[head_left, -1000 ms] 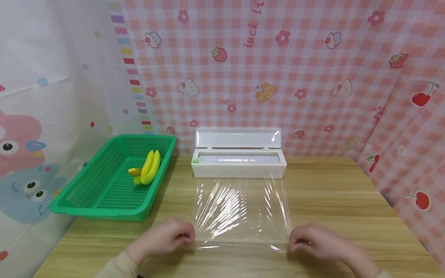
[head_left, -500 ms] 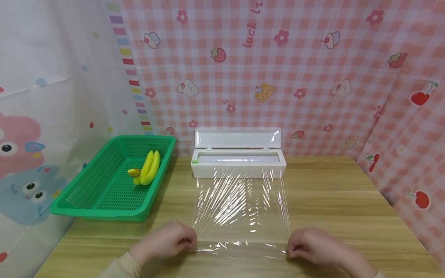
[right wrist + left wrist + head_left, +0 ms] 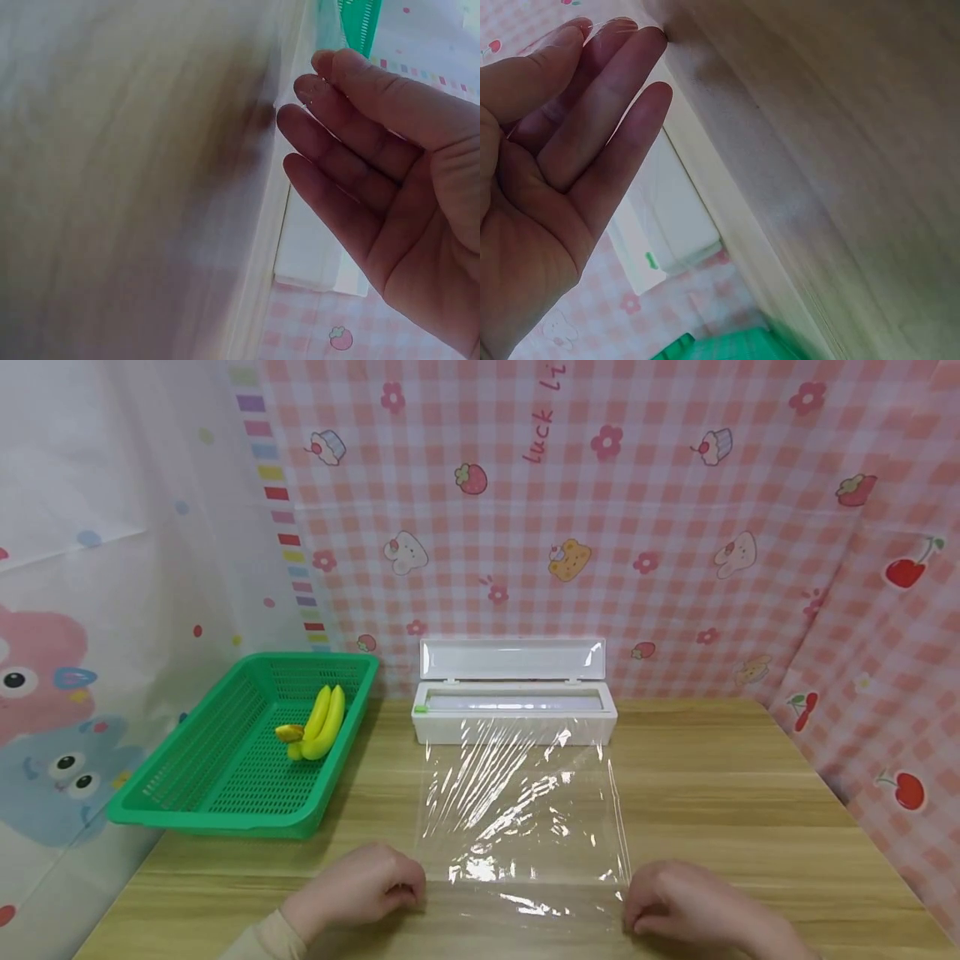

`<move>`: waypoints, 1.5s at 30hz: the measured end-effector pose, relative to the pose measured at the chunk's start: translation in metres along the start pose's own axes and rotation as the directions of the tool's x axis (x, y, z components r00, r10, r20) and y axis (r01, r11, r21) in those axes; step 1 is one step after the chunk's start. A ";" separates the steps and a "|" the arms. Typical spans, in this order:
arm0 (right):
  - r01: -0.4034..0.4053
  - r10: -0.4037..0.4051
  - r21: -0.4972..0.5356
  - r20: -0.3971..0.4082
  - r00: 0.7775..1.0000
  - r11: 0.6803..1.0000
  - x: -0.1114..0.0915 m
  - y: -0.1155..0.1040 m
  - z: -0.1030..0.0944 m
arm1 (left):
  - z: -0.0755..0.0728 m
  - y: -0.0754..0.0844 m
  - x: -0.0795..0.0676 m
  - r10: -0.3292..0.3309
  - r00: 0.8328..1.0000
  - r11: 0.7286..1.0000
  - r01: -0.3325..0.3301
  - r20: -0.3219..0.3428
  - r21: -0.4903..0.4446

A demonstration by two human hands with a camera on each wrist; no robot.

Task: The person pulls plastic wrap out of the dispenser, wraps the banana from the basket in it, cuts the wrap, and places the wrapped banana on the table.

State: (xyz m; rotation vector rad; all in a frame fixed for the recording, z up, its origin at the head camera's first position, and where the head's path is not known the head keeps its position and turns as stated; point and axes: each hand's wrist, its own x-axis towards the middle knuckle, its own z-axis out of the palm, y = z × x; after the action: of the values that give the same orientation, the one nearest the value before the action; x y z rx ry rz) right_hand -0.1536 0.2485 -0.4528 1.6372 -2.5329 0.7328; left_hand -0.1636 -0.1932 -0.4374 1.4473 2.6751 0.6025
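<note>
A sheet of clear cling film (image 3: 517, 827) runs from a white cling film dispenser (image 3: 517, 728) toward the front of the wooden table. At its near left corner my left hand (image 3: 363, 885) pinches the film between thumb and fingertips. My right hand (image 3: 686, 902) pinches the near right corner in the same way. In the left wrist view, a thin shiny strand of film shows at the fingertips of my left hand (image 3: 577, 127). Film also glints at the thumb and fingertips of my right hand (image 3: 375, 165). The dispenser's lid (image 3: 513, 659) stands raised, with a green tab at the box's left end.
To the left, a green plastic basket (image 3: 303, 820) holds a small bunch of yellow bananas (image 3: 325, 724). The wooden table (image 3: 720, 793) stretches to the right of the film. A pink checked cloth (image 3: 495, 527) hangs behind, and a white printed one at left.
Both hands have moved slightly toward the front edge of the table, drawing the film's near edge with them. Creases and glints on the film have shifted. Dispenser and basket stay put.
</note>
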 end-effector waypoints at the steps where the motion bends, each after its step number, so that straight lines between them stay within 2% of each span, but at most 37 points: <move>1: -0.003 0.003 0.001 0.000 1.000 1.000 0.000 0.000 -0.001 | 0.000 0.000 0.000 0.000 1.000 1.000 0.000 -0.001 0.003; 7: 0.013 -0.013 -0.006 -0.027 1.000 1.000 0.000 0.005 -0.007 | 0.001 0.001 0.001 -0.002 1.000 1.000 0.002 -0.004 0.007; 13: -0.011 0.005 -0.040 -0.138 0.990 0.999 0.004 0.011 -0.011 | 0.001 0.001 0.001 0.034 0.999 0.999 -0.034 -0.017 0.034; 17: -0.087 0.063 -0.118 -0.194 0.979 0.989 0.007 0.017 -0.011 | 0.002 0.000 0.000 0.058 0.998 0.997 -0.057 -0.030 0.052; 23: -0.209 0.167 -0.200 -0.209 0.963 0.957 0.011 0.022 -0.009 | 0.003 -0.001 0.001 0.065 0.997 0.996 -0.063 -0.032 0.059; 27: -0.249 0.211 -0.213 -0.183 0.960 0.945 0.015 0.025 -0.007 | 0.001 0.000 0.002 0.054 0.998 0.997 -0.052 -0.023 0.055; 33: -0.271 0.255 -0.255 -0.095 0.962 0.928 0.020 0.028 -0.005 | 0.000 0.002 0.003 0.024 1.000 0.999 -0.023 -0.002 0.042; 39: -0.302 0.305 -0.282 -0.036 0.952 0.910 0.022 0.025 -0.004 | 0.001 0.001 0.003 0.021 1.000 1.000 -0.021 -0.014 0.020; 45: -0.325 0.334 -0.283 -0.015 0.942 0.903 0.022 0.024 -0.003 | 0.001 -0.001 0.003 0.032 0.999 0.999 -0.032 -0.025 0.004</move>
State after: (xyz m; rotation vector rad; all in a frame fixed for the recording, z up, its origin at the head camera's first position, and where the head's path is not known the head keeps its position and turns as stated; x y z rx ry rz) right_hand -0.1850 0.2388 -0.4530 1.1574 -2.8153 0.3328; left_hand -0.1655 -0.1911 -0.4386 1.4956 2.6778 0.6227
